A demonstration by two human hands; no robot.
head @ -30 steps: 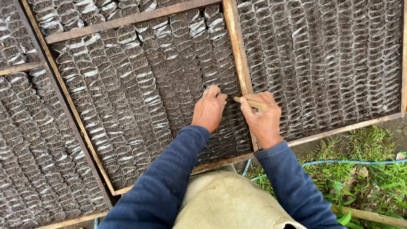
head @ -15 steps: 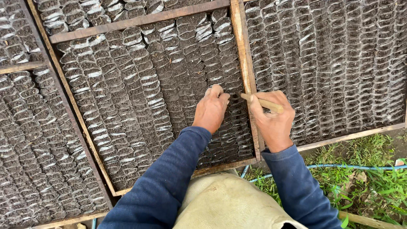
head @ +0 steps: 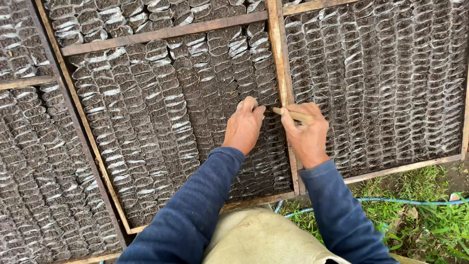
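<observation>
Rows of small soil-filled plastic seedling bags (head: 161, 117) fill a wooden-framed bed (head: 161, 32). My left hand (head: 244, 126) rests fingers-down on the bags near the bed's right side, its fingertips pinched together at one bag; whether it holds anything I cannot see. My right hand (head: 305, 132) grips a short wooden stick (head: 292, 114), whose tip points left toward the left hand's fingertips, just over the wooden divider (head: 283, 93). Both arms wear dark blue sleeves.
More framed beds of soil bags lie to the left (head: 34, 161) and right (head: 391, 83). Grass (head: 420, 215) and a thin blue hose (head: 391, 201) run along the near right edge. A beige cloth (head: 259, 239) covers my lap.
Both hands have stayed together at the same spot by the divider. The right hand with the stick has shifted slightly left, toward the left hand. The camera view drifted a little.
</observation>
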